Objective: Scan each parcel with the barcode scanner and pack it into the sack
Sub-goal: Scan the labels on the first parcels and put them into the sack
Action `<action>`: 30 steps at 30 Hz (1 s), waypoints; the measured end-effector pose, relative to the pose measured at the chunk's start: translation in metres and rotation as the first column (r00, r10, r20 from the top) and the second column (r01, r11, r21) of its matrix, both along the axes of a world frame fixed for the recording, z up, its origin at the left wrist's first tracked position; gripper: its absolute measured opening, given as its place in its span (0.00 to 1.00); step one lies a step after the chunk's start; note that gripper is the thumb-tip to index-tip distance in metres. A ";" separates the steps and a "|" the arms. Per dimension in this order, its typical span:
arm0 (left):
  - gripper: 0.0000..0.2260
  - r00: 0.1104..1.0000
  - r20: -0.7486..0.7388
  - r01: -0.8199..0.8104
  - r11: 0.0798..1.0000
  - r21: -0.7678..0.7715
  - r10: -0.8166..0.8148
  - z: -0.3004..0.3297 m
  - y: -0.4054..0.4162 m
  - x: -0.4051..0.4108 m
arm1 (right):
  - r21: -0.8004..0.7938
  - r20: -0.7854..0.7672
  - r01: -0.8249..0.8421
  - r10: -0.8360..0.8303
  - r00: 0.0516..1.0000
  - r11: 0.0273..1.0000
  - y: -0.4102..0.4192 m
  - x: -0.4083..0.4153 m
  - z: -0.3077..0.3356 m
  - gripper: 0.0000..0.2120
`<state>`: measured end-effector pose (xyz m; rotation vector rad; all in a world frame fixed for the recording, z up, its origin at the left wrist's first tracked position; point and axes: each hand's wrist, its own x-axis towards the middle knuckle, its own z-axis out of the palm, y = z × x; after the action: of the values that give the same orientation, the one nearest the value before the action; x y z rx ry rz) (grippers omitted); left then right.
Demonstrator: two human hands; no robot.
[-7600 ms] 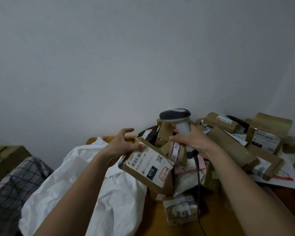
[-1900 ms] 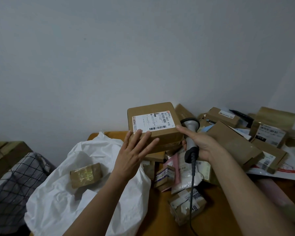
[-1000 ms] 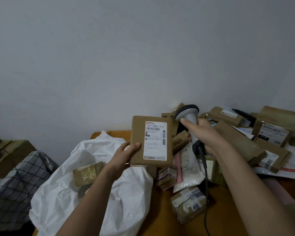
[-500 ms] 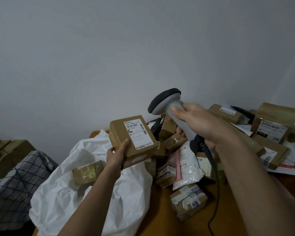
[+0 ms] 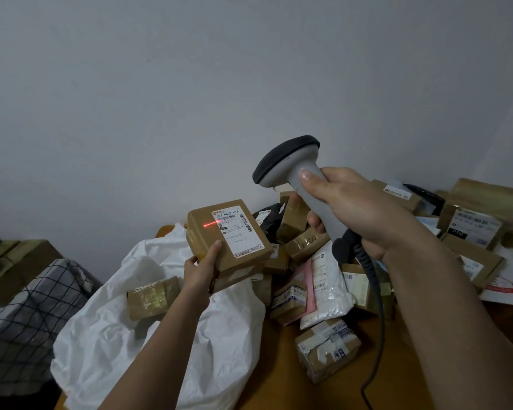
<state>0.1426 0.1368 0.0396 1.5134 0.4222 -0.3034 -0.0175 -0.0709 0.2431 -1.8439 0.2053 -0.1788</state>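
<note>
Centrally, left of middle, the left hand [image 5: 203, 269] grips a rectangular brown cardboard parcel [image 5: 228, 241] from below, thumb laid up its near edge, fingers curled under it. Its white shipping label [image 5: 239, 232] faces up, and a thin red scan line [image 5: 211, 223] crosses the cardboard onto the label's upper left corner. Right of it and higher, the right hand [image 5: 347, 208] is wrapped round the smooth grey handle of a barcode scanner [image 5: 296, 170], thumb along the neck; the dark oval head tilts down-left toward the parcel, and a black coiled cable [image 5: 373, 294] drops from the handle base toward the lower edge of the frame.

At lower left lies a crumpled white plastic sack [image 5: 166, 332], its mouth loosely open; a tape-wrapped, glossy brown box [image 5: 153, 298] sits on its folds, whether inside the opening cannot be told. The held parcel hangs just above the sack's upper right edge.

At right, an orange-brown wooden table [image 5: 279, 374] carries a loose heap of cardboard parcels [image 5: 468, 229], a soft white poly mailer [image 5: 326, 285], a pink envelope [image 5: 307, 288] and a small, heavily taped box [image 5: 328, 350]. A checked fabric [image 5: 21, 321] fills the far lower left.
</note>
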 end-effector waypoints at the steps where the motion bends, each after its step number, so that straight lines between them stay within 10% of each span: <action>1: 0.37 1.000 -0.004 -0.002 1.000 -0.002 0.002 -0.001 0.001 0.000 | -0.005 0.000 0.000 0.000 1.000 1.000 0.000 0.000 0.000 0.16; 17: 0.32 0.984 0.091 -0.155 0.987 0.036 0.152 0.002 0.062 -0.009 | 0.235 -0.068 0.021 -0.005 0.998 0.972 0.021 0.057 -0.047 0.09; 23: 0.36 0.962 0.129 -0.258 0.955 0.145 0.240 -0.008 0.130 -0.024 | 0.634 -0.277 0.186 -0.004 0.961 0.751 0.050 0.107 -0.126 0.12; 30: 0.42 0.974 0.070 -0.225 0.937 0.268 0.214 -0.037 0.171 -0.039 | 0.716 -0.484 0.372 0.036 0.874 0.591 0.079 0.134 -0.218 0.21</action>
<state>0.1041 0.3082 0.0028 1.7213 0.6165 -0.0379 0.1163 0.0086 0.0252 -0.9102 0.6886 0.2069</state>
